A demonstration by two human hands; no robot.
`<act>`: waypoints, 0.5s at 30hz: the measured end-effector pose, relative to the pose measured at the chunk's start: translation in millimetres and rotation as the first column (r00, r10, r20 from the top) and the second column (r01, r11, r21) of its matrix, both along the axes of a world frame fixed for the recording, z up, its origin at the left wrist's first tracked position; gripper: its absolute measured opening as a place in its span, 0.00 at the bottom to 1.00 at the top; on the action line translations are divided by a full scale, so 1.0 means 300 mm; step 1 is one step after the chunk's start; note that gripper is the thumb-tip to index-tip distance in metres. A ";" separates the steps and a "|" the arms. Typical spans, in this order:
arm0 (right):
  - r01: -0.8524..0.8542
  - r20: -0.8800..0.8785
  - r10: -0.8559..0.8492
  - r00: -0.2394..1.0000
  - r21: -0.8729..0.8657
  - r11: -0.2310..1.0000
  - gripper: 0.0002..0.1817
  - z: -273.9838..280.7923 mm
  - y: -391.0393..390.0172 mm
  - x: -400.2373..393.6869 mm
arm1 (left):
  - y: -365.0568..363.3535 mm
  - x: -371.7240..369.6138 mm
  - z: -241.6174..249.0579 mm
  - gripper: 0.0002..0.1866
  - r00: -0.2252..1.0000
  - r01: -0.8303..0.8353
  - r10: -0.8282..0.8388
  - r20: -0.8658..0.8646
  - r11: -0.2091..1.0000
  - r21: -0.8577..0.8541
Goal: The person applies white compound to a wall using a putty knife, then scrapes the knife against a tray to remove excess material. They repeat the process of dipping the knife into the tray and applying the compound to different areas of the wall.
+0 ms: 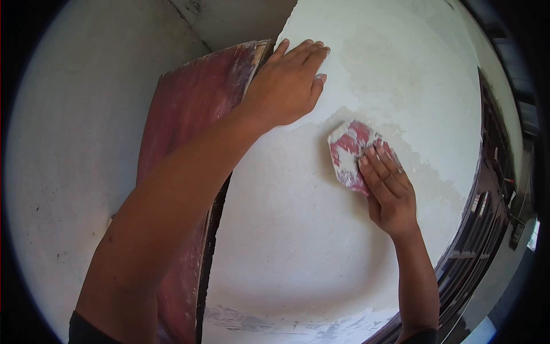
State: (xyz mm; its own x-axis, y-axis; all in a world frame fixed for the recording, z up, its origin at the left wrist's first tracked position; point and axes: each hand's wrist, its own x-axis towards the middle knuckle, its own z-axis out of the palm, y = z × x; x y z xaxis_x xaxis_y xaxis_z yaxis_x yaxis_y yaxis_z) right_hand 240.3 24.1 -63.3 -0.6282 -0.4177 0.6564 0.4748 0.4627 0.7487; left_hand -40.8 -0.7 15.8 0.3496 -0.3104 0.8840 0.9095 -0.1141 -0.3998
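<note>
A white wall (286, 218) with damp-looking grey patches fills the middle of the head view. My left hand (289, 83) rests against its upper left edge, fingers spread, holding nothing. On the right, my right hand (389, 189) presses a flat, angular pad (349, 146), red with white smears, against the wall. Its fingers lie over the pad's lower right part, and the thumb is mostly hidden. Grey, darker plaster shows around and above the pad.
A red wooden panel (195, 109) with a worn edge stands left of the wall, beneath my left forearm. Farther left is another pale wall (74, 143). Dark slatted window shutters (481, 223) line the right side.
</note>
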 end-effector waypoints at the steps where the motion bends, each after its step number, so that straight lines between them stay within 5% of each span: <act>1: 0.000 -0.001 0.000 1.000 -0.002 1.000 0.27 0.009 0.001 -0.021 | -0.002 -0.001 0.002 0.23 1.000 0.004 -0.004 -0.005 1.000 -0.001; 4: 0.115 -0.088 -0.120 0.989 -0.061 0.992 0.25 0.002 0.017 -0.065 | -0.003 -0.002 0.003 0.24 1.000 0.009 -0.009 -0.004 1.000 -0.011; 15: 0.049 -0.077 -0.050 0.996 -0.019 0.999 0.26 0.005 0.030 -0.015 | -0.005 -0.001 0.001 0.26 1.000 -0.003 0.003 -0.002 1.000 -0.009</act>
State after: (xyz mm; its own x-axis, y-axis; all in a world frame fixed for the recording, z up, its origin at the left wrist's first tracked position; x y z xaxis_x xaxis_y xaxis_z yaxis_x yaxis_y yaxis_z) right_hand 235.8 33.1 -61.7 -0.5950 -0.3755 0.7106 0.5536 0.4494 0.7011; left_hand -41.1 -2.3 16.1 0.3518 -0.3015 0.8862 0.9092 -0.1154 -0.4001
